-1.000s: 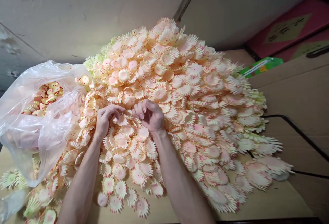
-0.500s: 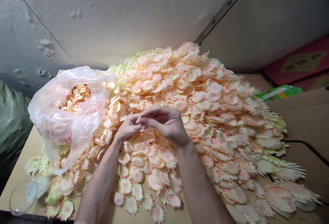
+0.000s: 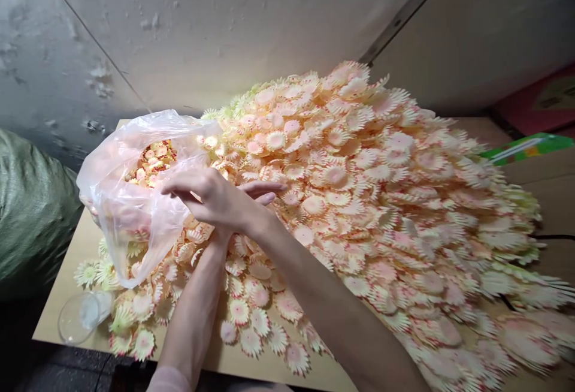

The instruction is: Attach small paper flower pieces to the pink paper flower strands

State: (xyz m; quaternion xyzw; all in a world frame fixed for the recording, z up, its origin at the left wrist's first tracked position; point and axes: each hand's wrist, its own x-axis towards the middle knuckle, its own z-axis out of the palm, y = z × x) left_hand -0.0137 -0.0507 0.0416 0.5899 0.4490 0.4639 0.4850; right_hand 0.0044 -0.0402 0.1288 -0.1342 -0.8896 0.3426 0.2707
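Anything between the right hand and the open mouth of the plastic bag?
Nothing visible. The right hand reaches across, above the left hand, toward the plastic bag. Its fingertips are at the bag's open mouth; only loose flower heads lie below.

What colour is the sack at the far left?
Green: the sack, woven-looking, shows in the head view, beside the table.

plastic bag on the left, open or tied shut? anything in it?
Open and partly filled. The clear plastic bag gapes at the top, and small flower pieces show through its mouth. How full it is lower down cannot be told.
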